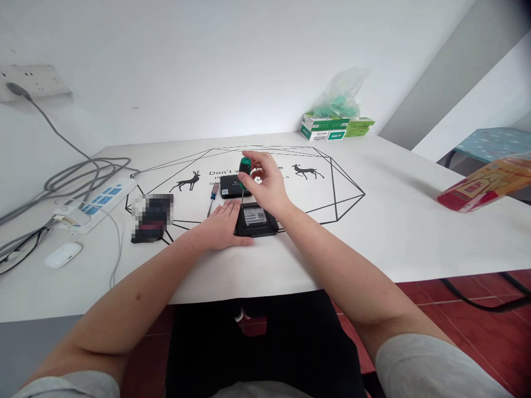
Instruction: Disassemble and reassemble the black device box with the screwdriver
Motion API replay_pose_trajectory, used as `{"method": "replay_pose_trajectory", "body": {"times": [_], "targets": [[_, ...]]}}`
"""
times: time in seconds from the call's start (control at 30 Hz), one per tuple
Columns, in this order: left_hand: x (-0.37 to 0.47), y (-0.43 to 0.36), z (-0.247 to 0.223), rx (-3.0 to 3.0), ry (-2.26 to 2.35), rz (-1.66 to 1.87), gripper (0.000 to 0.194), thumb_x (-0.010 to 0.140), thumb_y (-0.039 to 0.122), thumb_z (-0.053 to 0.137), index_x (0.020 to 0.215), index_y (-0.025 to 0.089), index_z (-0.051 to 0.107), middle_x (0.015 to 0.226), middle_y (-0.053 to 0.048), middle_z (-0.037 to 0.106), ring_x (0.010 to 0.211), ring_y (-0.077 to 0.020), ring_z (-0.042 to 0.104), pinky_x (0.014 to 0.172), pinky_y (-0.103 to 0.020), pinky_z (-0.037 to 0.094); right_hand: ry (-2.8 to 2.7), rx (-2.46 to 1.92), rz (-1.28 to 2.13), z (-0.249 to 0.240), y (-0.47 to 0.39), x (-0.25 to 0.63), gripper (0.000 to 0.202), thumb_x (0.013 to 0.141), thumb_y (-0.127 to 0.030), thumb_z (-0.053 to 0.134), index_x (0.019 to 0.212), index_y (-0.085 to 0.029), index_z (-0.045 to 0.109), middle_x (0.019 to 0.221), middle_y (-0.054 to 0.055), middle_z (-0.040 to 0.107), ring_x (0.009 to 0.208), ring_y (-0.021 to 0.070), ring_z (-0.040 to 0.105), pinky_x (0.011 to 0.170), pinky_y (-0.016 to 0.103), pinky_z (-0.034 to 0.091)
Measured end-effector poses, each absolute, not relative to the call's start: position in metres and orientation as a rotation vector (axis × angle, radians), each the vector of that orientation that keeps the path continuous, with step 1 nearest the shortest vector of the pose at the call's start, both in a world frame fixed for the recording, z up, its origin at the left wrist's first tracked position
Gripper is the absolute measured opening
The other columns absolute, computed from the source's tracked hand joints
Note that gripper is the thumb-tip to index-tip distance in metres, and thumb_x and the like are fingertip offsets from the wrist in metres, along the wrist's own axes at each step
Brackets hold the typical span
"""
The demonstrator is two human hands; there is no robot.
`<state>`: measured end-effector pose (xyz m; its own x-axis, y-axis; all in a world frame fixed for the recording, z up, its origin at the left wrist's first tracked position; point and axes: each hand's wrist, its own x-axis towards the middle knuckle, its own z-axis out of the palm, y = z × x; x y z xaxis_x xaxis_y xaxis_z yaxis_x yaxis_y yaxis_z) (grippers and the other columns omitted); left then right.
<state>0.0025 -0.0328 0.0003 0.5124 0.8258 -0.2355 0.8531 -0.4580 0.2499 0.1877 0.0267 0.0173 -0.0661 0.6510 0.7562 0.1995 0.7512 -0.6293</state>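
Note:
My right hand (265,179) is closed round the green and black handle of a screwdriver (245,166). The screwdriver stands nearly upright, its shaft pointing down at the upper left corner of a flat black box-shaped device (269,224) with a white printed label. Flat against the device's left side lies my left hand (222,226), fingers stretched out and thumb along the near edge. Just behind is a second black device (229,187) with a small square sticker, partly hidden by my right hand. A second screwdriver (214,192) with a red and blue handle lies left of it.
On the left are a white power strip (105,202) with grey cables, a white earbud case (63,255), glasses (20,251) and a blurred dark item (153,218). Green and white boxes (326,126) under a plastic bag (342,91) stand at the back; a colourful packet (481,185) lies right.

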Motion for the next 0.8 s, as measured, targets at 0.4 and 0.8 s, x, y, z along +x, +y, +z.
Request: {"method": "replay_pose_trajectory", "body": {"times": [0.4,0.8], "targets": [[0.002,-0.014,0.000,2.456,1.526,0.664,0.020,0.105,0.031,0.053,0.105,0.023,0.071,0.117,-0.010,0.078,0.116,-0.0316,0.071,0.109,-0.049,0.057,-1.501,-0.756,0.462,0.007,0.035,0.194,0.043,0.102,-0.046,0.067,0.142,-0.037,0.058,0.131,0.008,0.062,0.112,0.0236,0.065,0.079,0.037,0.065],[-0.026,0.012,0.001,2.551,1.855,0.141,0.031,0.107,0.016,0.048,0.101,0.017,0.078,0.121,-0.018,0.079,0.121,-0.0380,0.068,0.103,-0.051,0.055,-1.418,-0.778,0.470,0.004,0.031,0.199,0.039,0.095,-0.038,0.073,0.132,-0.034,0.064,0.125,0.007,0.065,0.105,0.0220,0.064,0.075,0.035,0.064]]}}
